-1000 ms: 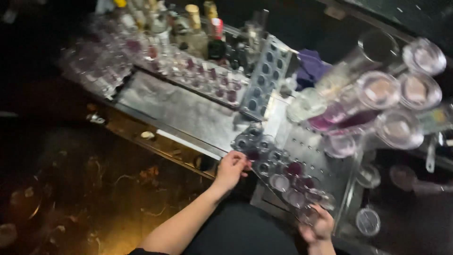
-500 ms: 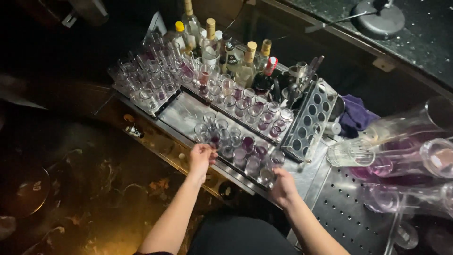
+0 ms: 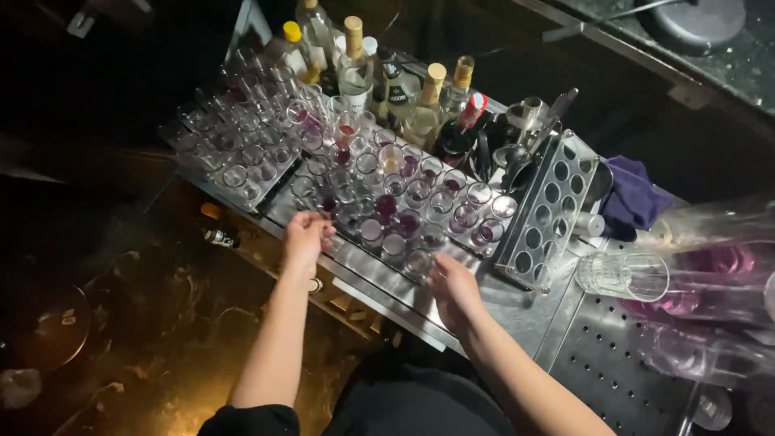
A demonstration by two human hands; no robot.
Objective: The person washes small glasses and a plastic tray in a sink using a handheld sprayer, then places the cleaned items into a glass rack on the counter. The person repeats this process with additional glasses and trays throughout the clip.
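A metal rack of shot glasses (image 3: 389,220), several holding dark red liquid, lies on the steel counter (image 3: 504,311). My left hand (image 3: 307,236) curls around the rack's near left end. My right hand (image 3: 450,284) grips its near right corner, by a clear shot glass (image 3: 418,262). Both forearms reach in from the bottom of the head view. Behind the rack runs another row of shot glasses (image 3: 452,198) with reddish dregs.
Several bottles (image 3: 355,69) stand at the back. More empty shot glasses (image 3: 242,141) crowd the left. An empty holed metal rack (image 3: 549,214) leans on its edge at right, beside a purple cloth (image 3: 634,198). Tall glasses (image 3: 622,274) lie over the perforated drain board (image 3: 613,363).
Both hands carried the rack of shot glasses from the perforated board on the right leftward onto the steel counter, then pushed it back against the other row of glasses.
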